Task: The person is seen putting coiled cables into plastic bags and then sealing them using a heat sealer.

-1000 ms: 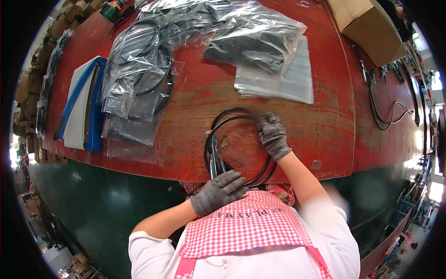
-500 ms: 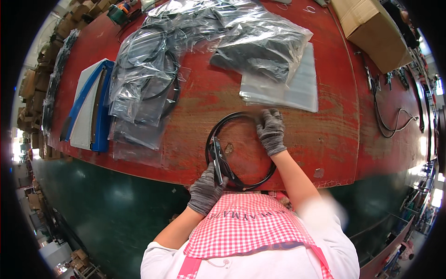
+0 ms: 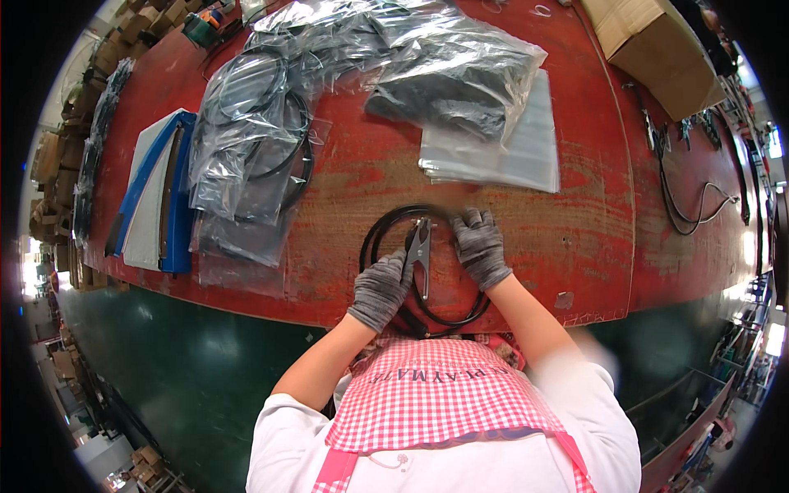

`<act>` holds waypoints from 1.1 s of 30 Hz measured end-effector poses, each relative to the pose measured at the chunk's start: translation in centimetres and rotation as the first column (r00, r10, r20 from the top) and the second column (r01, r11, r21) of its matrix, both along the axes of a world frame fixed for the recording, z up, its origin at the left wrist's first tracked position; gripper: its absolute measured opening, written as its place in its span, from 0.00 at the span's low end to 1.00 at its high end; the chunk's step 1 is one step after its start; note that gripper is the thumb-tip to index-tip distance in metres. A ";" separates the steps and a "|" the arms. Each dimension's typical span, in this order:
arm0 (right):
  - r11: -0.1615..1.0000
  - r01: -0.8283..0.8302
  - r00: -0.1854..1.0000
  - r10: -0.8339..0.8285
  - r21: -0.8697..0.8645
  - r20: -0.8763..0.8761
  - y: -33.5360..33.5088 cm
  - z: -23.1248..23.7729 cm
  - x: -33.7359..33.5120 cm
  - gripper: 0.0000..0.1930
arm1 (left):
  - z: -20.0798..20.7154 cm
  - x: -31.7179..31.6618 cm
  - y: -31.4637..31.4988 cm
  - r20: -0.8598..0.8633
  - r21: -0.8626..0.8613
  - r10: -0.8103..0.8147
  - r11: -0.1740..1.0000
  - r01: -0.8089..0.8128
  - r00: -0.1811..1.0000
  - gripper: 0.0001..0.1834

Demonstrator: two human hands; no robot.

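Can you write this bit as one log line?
left hand: holding metal clamp | right hand: touching black cable coil | plastic bags: on red table

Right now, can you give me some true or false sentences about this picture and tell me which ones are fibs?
1. The left hand and the right hand are both gloved. True.
2. The metal clamp is inside the loop of black cable. True.
3. The right hand is touching the clamp. False: the left hand is.
4. The table is yellow. False: it is worn red.
5. The blue-and-white board is right of the bagged coils. False: it is left of them.
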State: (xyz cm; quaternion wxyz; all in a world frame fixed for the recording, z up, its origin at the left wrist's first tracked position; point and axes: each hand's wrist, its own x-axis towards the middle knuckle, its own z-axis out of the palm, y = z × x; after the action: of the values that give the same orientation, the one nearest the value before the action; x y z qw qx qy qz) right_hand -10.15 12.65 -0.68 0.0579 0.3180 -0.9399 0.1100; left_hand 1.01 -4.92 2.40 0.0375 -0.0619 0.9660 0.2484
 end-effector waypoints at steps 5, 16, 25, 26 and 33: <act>0.995 0.025 0.999 -0.027 -0.095 -0.026 2.3 0.2 1.4 0.19 | -0.9 -0.1 -0.9 -0.051 0.065 -0.042 0.997 0.045 0.998 0.17; 0.992 0.018 0.975 0.011 -0.129 0.223 5.9 2.1 -0.8 0.13 | -0.2 -4.2 -2.1 0.153 0.032 -0.080 0.997 0.076 0.985 0.45; 0.920 0.251 0.929 -0.141 -0.302 0.341 2.6 1.8 -13.8 0.11 | -0.2 -3.3 0.3 -0.027 0.025 -0.018 1.000 0.019 0.999 0.43; 0.920 0.275 0.917 -0.164 -0.279 0.363 2.2 2.1 -13.9 0.12 | -0.5 -2.7 0.3 -0.076 0.028 0.023 0.999 -0.021 0.997 0.42; 0.931 0.199 0.975 -0.157 -0.306 0.155 2.2 -0.9 -15.4 0.17 | 0.8 1.9 -2.8 -0.096 -0.075 0.249 0.964 -0.256 0.964 0.25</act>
State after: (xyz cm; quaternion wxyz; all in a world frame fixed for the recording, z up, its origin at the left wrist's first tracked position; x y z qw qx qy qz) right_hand -25.58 14.88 -1.56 0.0580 0.2102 -0.9363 0.2752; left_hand 2.95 -7.76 3.24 -0.0386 -0.1756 0.9608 0.2112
